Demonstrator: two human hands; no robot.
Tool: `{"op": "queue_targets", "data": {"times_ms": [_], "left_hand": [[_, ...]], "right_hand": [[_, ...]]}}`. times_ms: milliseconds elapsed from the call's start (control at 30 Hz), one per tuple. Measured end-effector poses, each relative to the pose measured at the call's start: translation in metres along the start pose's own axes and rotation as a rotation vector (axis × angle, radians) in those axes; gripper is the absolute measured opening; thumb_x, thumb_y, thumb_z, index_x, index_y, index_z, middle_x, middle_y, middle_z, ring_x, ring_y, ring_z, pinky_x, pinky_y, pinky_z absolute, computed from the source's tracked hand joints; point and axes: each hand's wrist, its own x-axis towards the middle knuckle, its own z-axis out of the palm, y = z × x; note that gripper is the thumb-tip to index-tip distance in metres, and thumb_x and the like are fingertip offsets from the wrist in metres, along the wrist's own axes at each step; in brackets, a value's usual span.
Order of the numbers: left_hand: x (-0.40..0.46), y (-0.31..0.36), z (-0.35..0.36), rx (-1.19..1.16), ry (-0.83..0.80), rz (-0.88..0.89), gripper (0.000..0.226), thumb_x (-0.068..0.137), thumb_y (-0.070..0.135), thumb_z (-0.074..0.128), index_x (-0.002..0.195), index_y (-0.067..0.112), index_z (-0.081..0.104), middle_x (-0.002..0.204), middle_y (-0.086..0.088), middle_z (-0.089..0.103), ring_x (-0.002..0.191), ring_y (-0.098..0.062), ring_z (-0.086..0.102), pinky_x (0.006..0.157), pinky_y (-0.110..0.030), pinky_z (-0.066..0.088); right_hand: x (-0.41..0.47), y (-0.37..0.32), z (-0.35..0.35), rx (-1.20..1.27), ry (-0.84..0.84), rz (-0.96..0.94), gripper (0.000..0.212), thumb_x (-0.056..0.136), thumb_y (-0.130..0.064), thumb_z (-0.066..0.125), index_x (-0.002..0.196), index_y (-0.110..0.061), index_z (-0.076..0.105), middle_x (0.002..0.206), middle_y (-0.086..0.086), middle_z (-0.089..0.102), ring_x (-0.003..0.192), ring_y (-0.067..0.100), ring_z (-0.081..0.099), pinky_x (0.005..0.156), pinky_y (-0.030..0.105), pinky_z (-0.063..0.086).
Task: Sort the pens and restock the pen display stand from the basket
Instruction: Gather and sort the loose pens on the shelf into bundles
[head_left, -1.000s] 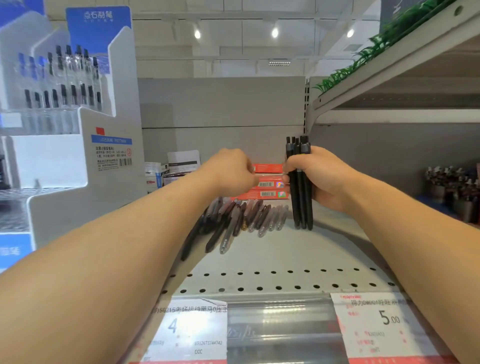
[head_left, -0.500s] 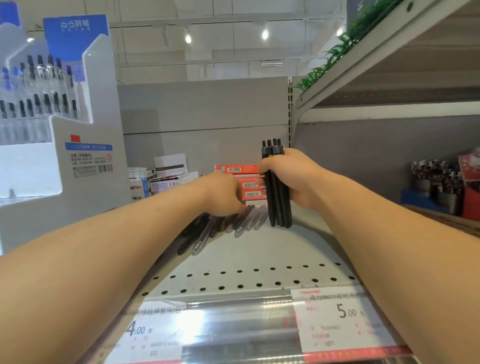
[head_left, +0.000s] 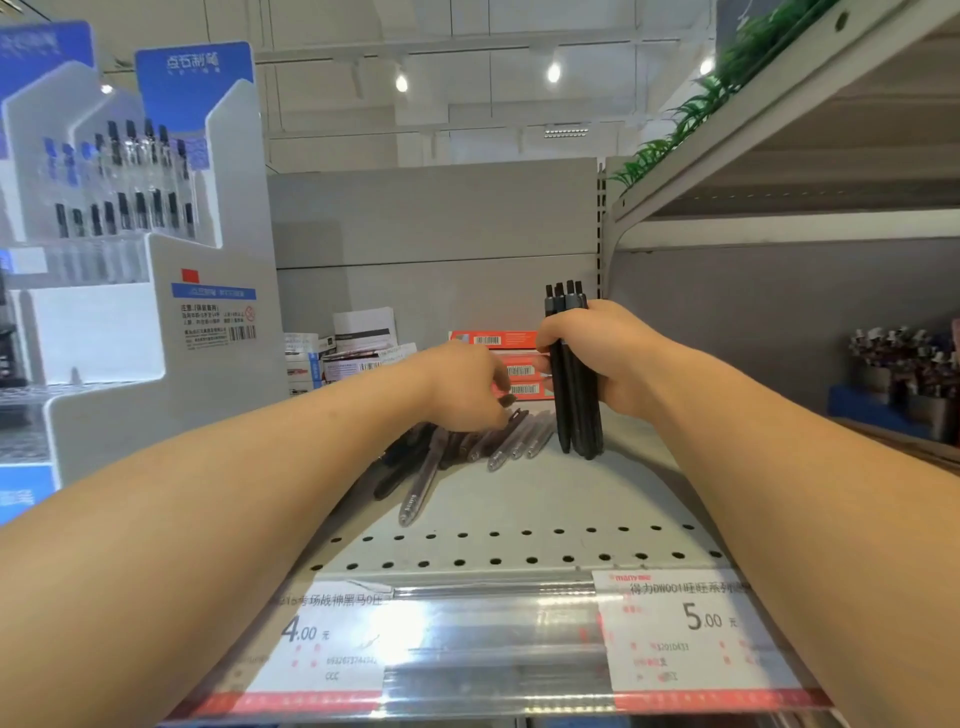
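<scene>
My right hand (head_left: 610, 353) grips a bundle of black pens (head_left: 571, 415) upright, their tips resting on the grey perforated shelf (head_left: 519, 499). Just left of the bundle, several loose translucent dark pens (head_left: 519, 441) lie fanned on the shelf. My left hand (head_left: 462, 387) reaches down over this pile, fingers curled, and its fingertips pinch the end of one pen. The hand hides the rest of the pile. The white and blue pen display stand (head_left: 156, 312) rises at the left with rows of pens in its upper tiers. No basket is in view.
Orange boxes (head_left: 493, 340) and white cartons (head_left: 363, 332) are stacked at the back of the shelf. Price labels (head_left: 696, 623) run along the front rail. Cups of pens (head_left: 904, 374) stand far right. Another shelf (head_left: 779, 130) hangs overhead on the right.
My left hand has dropped from a fist above the pile onto the loose pens, fingers now down among them. My right hand keeps the black bundle upright in the same place.
</scene>
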Motion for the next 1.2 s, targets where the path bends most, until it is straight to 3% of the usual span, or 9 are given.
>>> {"op": "queue_targets", "data": {"times_ms": [100, 167, 233, 400, 533, 767, 967, 1133, 1200], "left_hand": [[-0.001, -0.002, -0.008, -0.177, 0.178, -0.020, 0.065, 0.086, 0.024, 0.069, 0.146, 0.027, 0.043, 0.118, -0.003, 0.064, 0.079, -0.013, 0.059, 0.068, -0.024, 0.044], [0.000, -0.001, -0.012, -0.420, 0.206, -0.070, 0.069, 0.088, 0.017, 0.070, 0.148, 0.026, 0.037, 0.103, -0.007, 0.069, 0.059, -0.014, 0.068, 0.052, -0.021, 0.051], [-0.003, 0.002, -0.015, -0.626, 0.164, -0.112, 0.068, 0.090, 0.010, 0.069, 0.148, 0.024, 0.037, 0.094, -0.008, 0.070, 0.056, -0.015, 0.072, 0.053, -0.024, 0.059], [-0.008, 0.008, -0.015, -0.692, 0.071, -0.067, 0.011, 0.095, 0.016, 0.065, 0.102, 0.008, 0.064, 0.084, -0.007, 0.074, 0.065, -0.019, 0.074, 0.068, -0.033, 0.064], [-0.006, 0.006, -0.013, -0.770, 0.037, -0.004, 0.018, 0.095, 0.022, 0.066, 0.105, 0.007, 0.067, 0.090, -0.009, 0.074, 0.071, -0.022, 0.076, 0.066, -0.031, 0.063], [-0.003, 0.009, -0.010, -0.700, 0.081, 0.064, 0.024, 0.096, 0.035, 0.063, 0.100, 0.012, 0.070, 0.082, 0.002, 0.076, 0.068, -0.015, 0.075, 0.061, -0.026, 0.060], [-0.004, 0.015, -0.004, -0.558, 0.128, 0.097, 0.022, 0.098, 0.033, 0.058, 0.095, 0.014, 0.069, 0.072, 0.009, 0.073, 0.061, -0.006, 0.071, 0.052, -0.017, 0.052], [-0.003, 0.013, -0.003, -0.463, 0.123, 0.135, 0.017, 0.097, 0.033, 0.059, 0.092, 0.020, 0.069, 0.080, 0.008, 0.075, 0.065, -0.003, 0.071, 0.059, -0.023, 0.055], [-0.002, 0.012, -0.004, -0.418, 0.114, 0.147, 0.012, 0.094, 0.031, 0.062, 0.091, 0.022, 0.070, 0.079, 0.011, 0.074, 0.068, -0.003, 0.070, 0.066, -0.025, 0.054]], "right_hand": [[0.001, 0.000, -0.001, 0.017, 0.009, 0.010, 0.007, 0.086, -0.004, 0.062, 0.090, -0.010, 0.060, 0.071, 0.008, 0.066, 0.064, 0.019, 0.068, 0.074, 0.040, 0.061], [0.001, 0.000, -0.002, 0.016, 0.018, 0.017, 0.010, 0.086, -0.005, 0.062, 0.094, -0.010, 0.060, 0.080, 0.011, 0.067, 0.074, 0.024, 0.068, 0.081, 0.043, 0.062], [0.001, 0.000, -0.002, 0.011, 0.029, 0.017, 0.011, 0.086, -0.005, 0.061, 0.095, -0.011, 0.060, 0.084, 0.013, 0.066, 0.078, 0.025, 0.068, 0.080, 0.043, 0.062], [0.001, 0.001, 0.000, 0.018, 0.043, -0.019, 0.007, 0.088, -0.006, 0.061, 0.091, -0.012, 0.062, 0.085, 0.010, 0.065, 0.074, 0.020, 0.067, 0.072, 0.039, 0.062], [0.000, 0.000, 0.001, 0.062, 0.022, -0.048, 0.008, 0.085, -0.005, 0.060, 0.090, -0.009, 0.066, 0.093, 0.017, 0.075, 0.087, 0.029, 0.075, 0.083, 0.047, 0.062], [-0.002, -0.005, 0.001, 0.041, 0.075, -0.083, 0.020, 0.085, -0.010, 0.059, 0.104, -0.008, 0.065, 0.110, 0.020, 0.070, 0.096, 0.036, 0.071, 0.082, 0.047, 0.062], [-0.001, -0.003, 0.000, 0.120, 0.061, -0.152, 0.015, 0.090, -0.008, 0.058, 0.101, -0.012, 0.068, 0.093, 0.003, 0.078, 0.084, 0.021, 0.075, 0.077, 0.041, 0.061], [0.000, 0.000, 0.003, 0.042, 0.019, -0.194, 0.014, 0.089, -0.004, 0.065, 0.097, -0.016, 0.066, 0.096, 0.007, 0.076, 0.083, 0.021, 0.074, 0.063, 0.031, 0.059], [0.002, 0.001, 0.004, 0.029, 0.010, -0.192, 0.014, 0.089, -0.003, 0.065, 0.096, -0.015, 0.063, 0.099, 0.012, 0.074, 0.088, 0.026, 0.072, 0.074, 0.039, 0.061]]}}
